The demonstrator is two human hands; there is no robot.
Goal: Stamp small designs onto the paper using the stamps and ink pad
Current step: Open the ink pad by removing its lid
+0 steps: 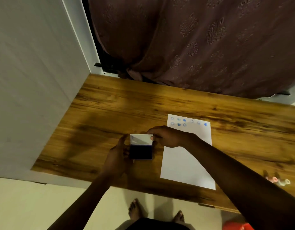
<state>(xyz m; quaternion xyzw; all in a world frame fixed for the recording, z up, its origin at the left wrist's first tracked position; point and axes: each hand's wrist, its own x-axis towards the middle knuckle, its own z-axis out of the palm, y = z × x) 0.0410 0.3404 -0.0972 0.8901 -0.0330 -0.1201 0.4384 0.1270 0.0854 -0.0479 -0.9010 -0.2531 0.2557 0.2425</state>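
Note:
An ink pad point(140, 151) with a dark blue pad sits on the wooden table point(100, 113), its shiny lid point(141, 139) tilted up at the far side. My left hand point(117, 155) grips the ink pad's left side. My right hand point(166, 136) pinches the lid's right corner between thumb and fingers. To the right lies a white paper point(185, 165) with several small blue stamped designs point(178, 122) in two rows along its far edge. Small stamps point(278, 180), pink and white, lie near the table's right front part.
A white wall panel point(35, 80) borders the table on the left. A patterned brown curtain point(193, 44) hangs behind its far edge. My bare feet point(136, 211) stand on the pale floor below the front edge. A red object point(236, 226) shows at the bottom right.

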